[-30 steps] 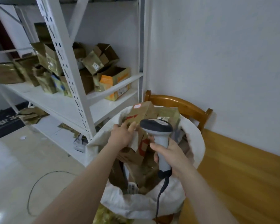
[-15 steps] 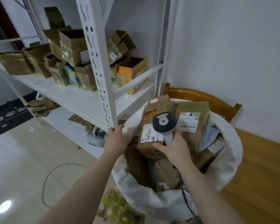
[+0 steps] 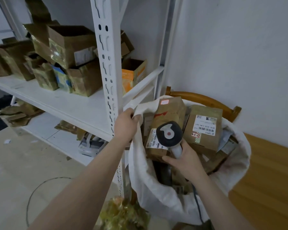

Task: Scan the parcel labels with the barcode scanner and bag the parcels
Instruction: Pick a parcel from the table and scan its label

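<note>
Brown labelled parcels fill the white bag, lower right. The right hand grasps the dark-headed barcode scanner above them. The left hand clutches the bag rim, seemingly against the shelf post.

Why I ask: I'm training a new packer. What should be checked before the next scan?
1. Scanner in right hand grip: ok.
2. Left hand holds bag rim open: ok.
3. Right parcel's label faces up, unhidden: ok.
4. Left parcel's label partly behind scanner: not ok.
5. Scanner's cord plugged in: cannot tell.
</note>
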